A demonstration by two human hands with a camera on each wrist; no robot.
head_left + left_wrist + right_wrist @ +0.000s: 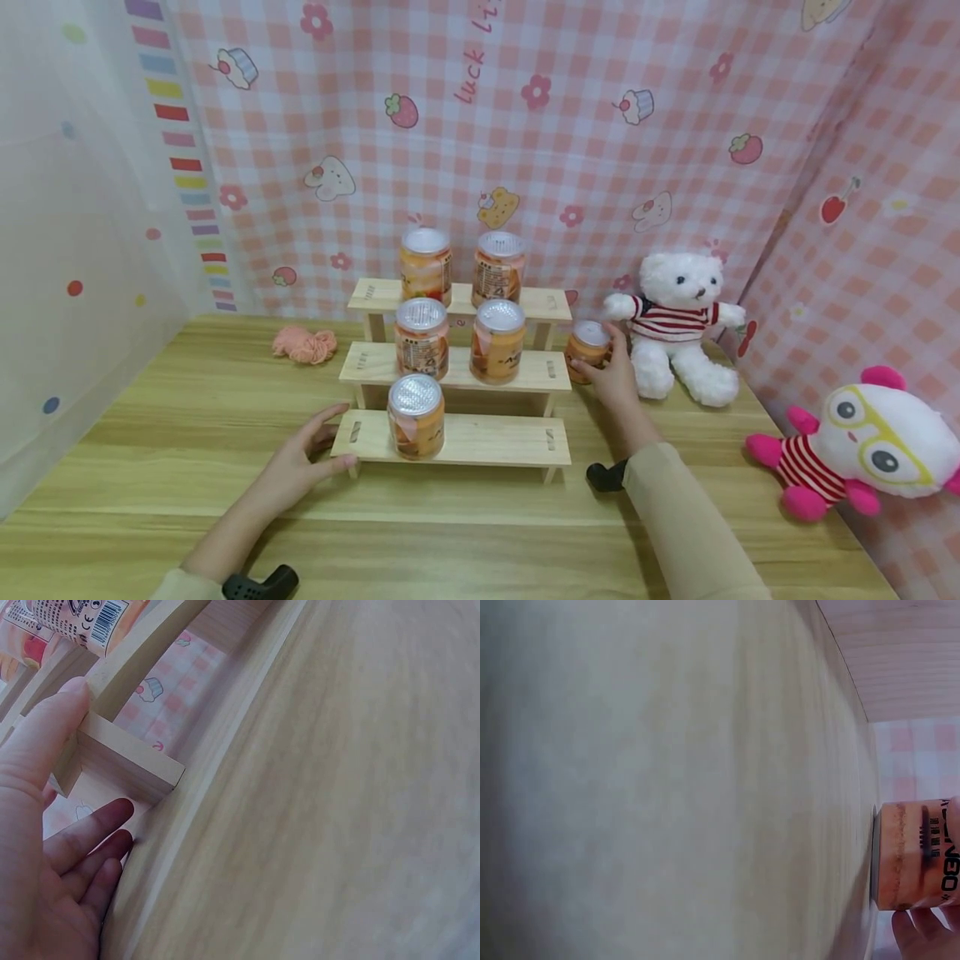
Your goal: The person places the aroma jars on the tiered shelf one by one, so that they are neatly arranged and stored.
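A three-tier wooden stand (487, 433) holds several orange-labelled fruit cans with silver lids. One can (417, 417) is on the lowest tier, left of its middle; two stand on each higher tier. My left hand (296, 462) spans the left end of the lowest plank, thumb at the front edge and index finger at the back corner. The left wrist view shows its other fingers loose below the plank, beside the stand's leg. My right hand (617, 379) grips another can (587, 352) right of the stand; in the right wrist view, this can (915, 855) stands upright on the table.
A white teddy bear (678, 325) sits just right of my right hand. Farther right lies a pink-and-white plush toy (862, 442). Pink yarn (303, 344) lies on the table (450, 542) left of the stand. A checked curtain (510, 150) hangs behind.
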